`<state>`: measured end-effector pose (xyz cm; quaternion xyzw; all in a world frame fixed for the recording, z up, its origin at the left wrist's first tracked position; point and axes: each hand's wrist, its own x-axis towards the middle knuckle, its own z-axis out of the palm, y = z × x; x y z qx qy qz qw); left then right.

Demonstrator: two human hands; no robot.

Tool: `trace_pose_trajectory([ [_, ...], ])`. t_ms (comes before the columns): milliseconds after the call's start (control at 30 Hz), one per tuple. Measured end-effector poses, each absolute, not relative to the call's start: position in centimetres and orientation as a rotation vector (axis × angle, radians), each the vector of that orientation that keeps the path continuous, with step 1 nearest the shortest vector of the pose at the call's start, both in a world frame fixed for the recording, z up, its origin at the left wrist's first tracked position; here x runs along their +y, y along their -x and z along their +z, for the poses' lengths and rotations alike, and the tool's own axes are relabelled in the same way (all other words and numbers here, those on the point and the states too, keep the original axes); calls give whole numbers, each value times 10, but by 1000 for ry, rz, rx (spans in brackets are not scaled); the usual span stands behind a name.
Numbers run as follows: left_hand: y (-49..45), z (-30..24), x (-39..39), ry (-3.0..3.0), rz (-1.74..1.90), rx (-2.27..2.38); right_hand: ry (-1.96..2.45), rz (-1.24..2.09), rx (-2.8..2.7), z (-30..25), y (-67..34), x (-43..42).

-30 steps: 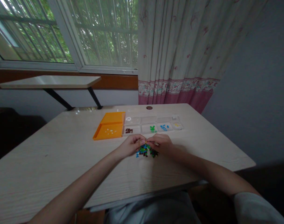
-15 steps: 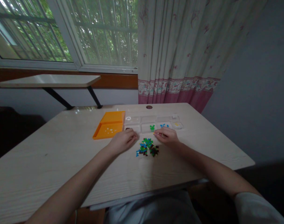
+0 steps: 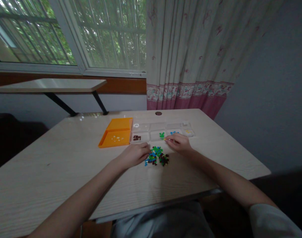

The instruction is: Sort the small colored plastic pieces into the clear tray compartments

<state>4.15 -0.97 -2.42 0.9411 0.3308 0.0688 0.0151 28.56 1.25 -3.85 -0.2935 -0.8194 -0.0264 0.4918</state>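
A small heap of coloured bits point(image 3: 157, 156), green, blue and dark, lies on the pale wooden table point(image 3: 66, 172). My left hand point(image 3: 136, 154) rests at the heap's left edge with its fingers curled in. My right hand point(image 3: 179, 143) hovers at the near edge of a clear compartment box point(image 3: 163, 130), pinching a tiny yellow piece between thumb and fingers. The box's cells hold brown, green, blue and yellow bits.
An orange tray point(image 3: 117, 134) with a few white specks sits left of the clear box. A floral curtain point(image 3: 190, 56) hangs behind the table, a window and a wall-mounted shelf point(image 3: 51, 85) to the left. A grommet hole point(image 3: 158, 113) marks the table's far edge.
Both hands left the heap's centre; the right one rose toward the clear box with a yellow piece. The left went to the box's brown cell and came back to the heap.
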Motion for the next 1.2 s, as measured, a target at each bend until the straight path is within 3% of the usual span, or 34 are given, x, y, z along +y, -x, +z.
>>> trace_pose_trajectory([
  [1000, -41, -15, -12, -2941, 115, 1044, 715, -140, -2049, -34, -289, 13],
  [1200, -40, -17, -12, -2907, 147, 1039, 1081, -228, -2432, -14, -332, 35],
])
